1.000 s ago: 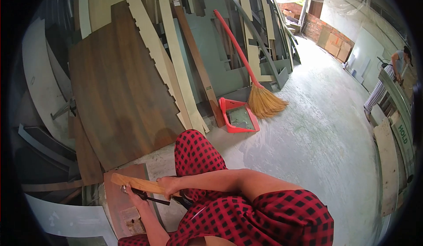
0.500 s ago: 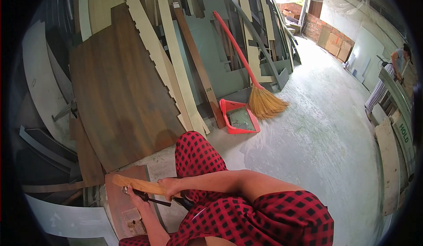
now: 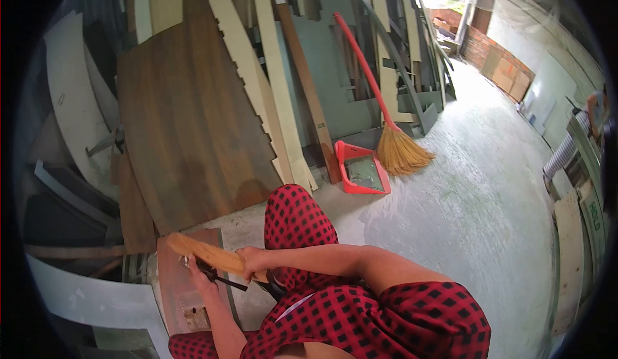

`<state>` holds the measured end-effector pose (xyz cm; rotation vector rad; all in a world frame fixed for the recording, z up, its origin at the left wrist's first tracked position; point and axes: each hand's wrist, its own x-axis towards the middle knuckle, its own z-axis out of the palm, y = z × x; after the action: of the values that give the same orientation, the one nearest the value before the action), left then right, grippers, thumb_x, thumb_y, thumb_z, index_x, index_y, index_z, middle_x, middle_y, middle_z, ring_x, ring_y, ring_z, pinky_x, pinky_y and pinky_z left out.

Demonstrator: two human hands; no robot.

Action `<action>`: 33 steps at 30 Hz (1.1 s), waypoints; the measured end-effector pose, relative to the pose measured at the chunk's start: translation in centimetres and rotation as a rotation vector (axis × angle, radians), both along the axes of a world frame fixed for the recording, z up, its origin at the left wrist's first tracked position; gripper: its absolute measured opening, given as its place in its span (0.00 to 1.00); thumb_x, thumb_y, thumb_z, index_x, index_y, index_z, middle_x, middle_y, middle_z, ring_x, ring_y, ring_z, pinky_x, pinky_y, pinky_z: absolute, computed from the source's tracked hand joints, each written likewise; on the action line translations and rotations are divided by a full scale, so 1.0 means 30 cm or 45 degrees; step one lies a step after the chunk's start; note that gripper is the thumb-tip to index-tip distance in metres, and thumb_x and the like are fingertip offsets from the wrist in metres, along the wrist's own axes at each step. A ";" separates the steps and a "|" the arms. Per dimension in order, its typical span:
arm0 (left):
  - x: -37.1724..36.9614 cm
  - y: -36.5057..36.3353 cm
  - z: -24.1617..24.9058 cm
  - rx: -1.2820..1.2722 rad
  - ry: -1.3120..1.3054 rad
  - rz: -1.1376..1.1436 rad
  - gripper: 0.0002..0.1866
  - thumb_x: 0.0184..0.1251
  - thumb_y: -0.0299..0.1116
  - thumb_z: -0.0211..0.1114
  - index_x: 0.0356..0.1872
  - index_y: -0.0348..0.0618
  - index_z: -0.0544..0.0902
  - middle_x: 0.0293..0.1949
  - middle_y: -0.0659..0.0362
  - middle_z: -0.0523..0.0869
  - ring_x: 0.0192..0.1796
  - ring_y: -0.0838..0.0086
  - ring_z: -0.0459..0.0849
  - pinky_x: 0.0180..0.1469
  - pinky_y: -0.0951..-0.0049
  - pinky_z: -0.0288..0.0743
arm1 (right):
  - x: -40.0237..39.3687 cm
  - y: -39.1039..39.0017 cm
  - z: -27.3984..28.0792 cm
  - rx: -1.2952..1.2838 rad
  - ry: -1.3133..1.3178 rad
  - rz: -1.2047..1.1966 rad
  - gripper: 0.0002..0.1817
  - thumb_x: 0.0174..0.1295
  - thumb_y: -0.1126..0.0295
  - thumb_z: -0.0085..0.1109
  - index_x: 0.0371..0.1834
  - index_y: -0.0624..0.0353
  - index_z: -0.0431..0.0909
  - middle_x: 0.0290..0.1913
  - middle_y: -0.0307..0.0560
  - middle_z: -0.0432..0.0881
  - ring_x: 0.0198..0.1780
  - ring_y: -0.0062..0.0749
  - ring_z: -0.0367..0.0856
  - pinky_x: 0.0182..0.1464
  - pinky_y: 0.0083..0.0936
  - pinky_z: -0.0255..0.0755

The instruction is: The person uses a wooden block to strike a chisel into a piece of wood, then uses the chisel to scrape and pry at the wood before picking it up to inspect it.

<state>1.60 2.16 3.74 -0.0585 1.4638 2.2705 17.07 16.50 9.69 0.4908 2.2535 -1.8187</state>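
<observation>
My right hand (image 3: 253, 261) is wrapped round the near end of a long, smooth, tan piece of wood (image 3: 209, 254), which slants up to the left over a reddish-brown board (image 3: 168, 294). At the wood's underside, my left hand (image 3: 202, 276) is closed on a dark tool with a thin bar-like handle (image 3: 233, 284). Pale bits show beside its fingers, and the tool's working end is mostly hidden by the hand and the wood. A small block (image 3: 196, 317) lies on the board, beside my left forearm.
A red dustpan (image 3: 341, 175) and a straw broom (image 3: 400, 153) stand ahead on the concrete floor. Large brown panels (image 3: 193, 121) and many strips lean behind them. Beyond a stack of boards (image 3: 566, 256) at the right, another person (image 3: 595, 118) is bent over.
The view has shifted, so the surroundings sit a little further right. The wood tilts more steeply down to the right. Both hands keep their hold.
</observation>
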 end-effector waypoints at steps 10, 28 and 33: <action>-0.136 -0.167 0.103 0.007 0.081 0.353 0.18 0.55 0.24 0.67 0.47 0.47 0.74 0.25 0.66 0.76 0.25 0.81 0.75 0.25 0.77 0.69 | 0.019 0.017 0.005 -0.357 0.116 -0.265 0.29 0.32 0.75 0.75 0.43 0.68 0.74 0.34 0.50 0.81 0.34 0.36 0.81 0.36 0.30 0.77; -0.251 -0.441 0.098 -0.554 -0.016 0.136 0.36 0.51 0.29 0.70 0.63 0.49 0.64 0.45 0.55 0.77 0.41 0.66 0.77 0.33 0.62 0.76 | -0.006 -0.026 -0.052 -0.111 0.024 -0.083 0.30 0.31 0.69 0.76 0.43 0.64 0.75 0.35 0.52 0.83 0.34 0.35 0.80 0.37 0.30 0.76; -0.277 -0.386 0.014 -0.796 0.161 -0.017 0.16 0.55 0.30 0.65 0.45 0.49 0.75 0.34 0.61 0.80 0.31 0.71 0.79 0.26 0.63 0.75 | -0.009 -0.031 -0.027 -0.229 0.020 -0.246 0.29 0.30 0.78 0.74 0.39 0.71 0.71 0.28 0.51 0.81 0.28 0.34 0.81 0.29 0.30 0.74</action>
<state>-6.70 -9.41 4.17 -0.0929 2.1777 1.7472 16.81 15.56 8.88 0.6827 2.0883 -2.1011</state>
